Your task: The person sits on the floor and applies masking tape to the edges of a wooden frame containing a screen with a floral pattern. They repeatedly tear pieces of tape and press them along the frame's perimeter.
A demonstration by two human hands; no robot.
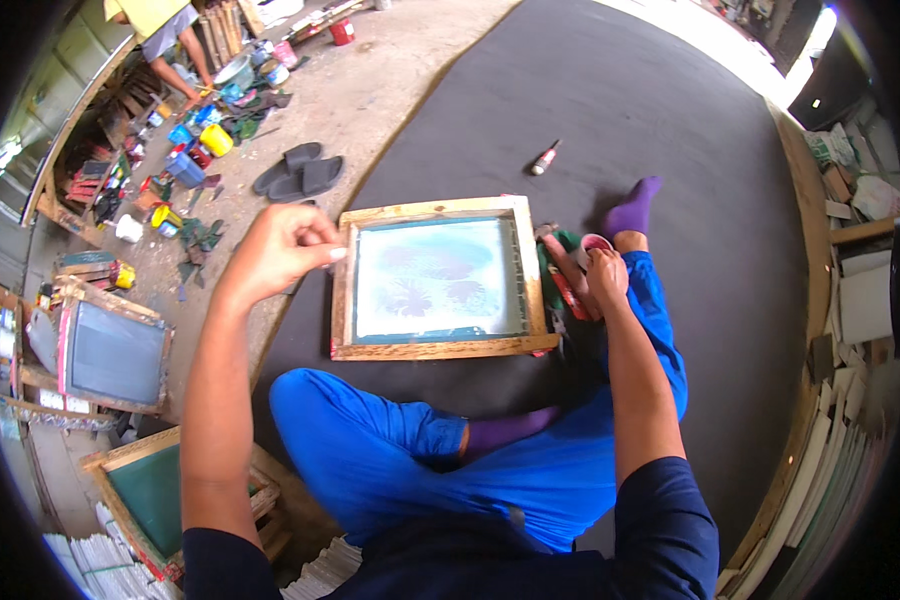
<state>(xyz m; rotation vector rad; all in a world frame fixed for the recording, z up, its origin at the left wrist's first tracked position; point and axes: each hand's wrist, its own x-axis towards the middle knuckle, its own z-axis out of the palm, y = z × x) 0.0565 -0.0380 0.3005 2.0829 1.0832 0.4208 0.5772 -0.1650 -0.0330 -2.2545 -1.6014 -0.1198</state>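
Note:
A wooden screen-printing frame (440, 349) with a pale, blue-edged mesh lies on the dark board in front of my crossed legs. Just off its left side is my left hand (288, 245), raised, with fingers curled and thumb drawn in as in a pinch; anything between them is hidden. My right hand (607, 278) is closed at the near rim of a small pink and white cup (594, 242), right of the frame. Whether it grips the cup or something inside is hidden. Beside that hand lie a pinkish-red tool-like piece (564, 265) and green cloth (568, 240).
Beyond the frame lies a small bottle (545, 158) on the dark board (670, 120). Black slippers (305, 172) and scattered paint containers (215, 140) cover the floor at left, where another person (170, 40) bends over. More screens (118, 350) stand left; stacked sheets (820, 470) line the right.

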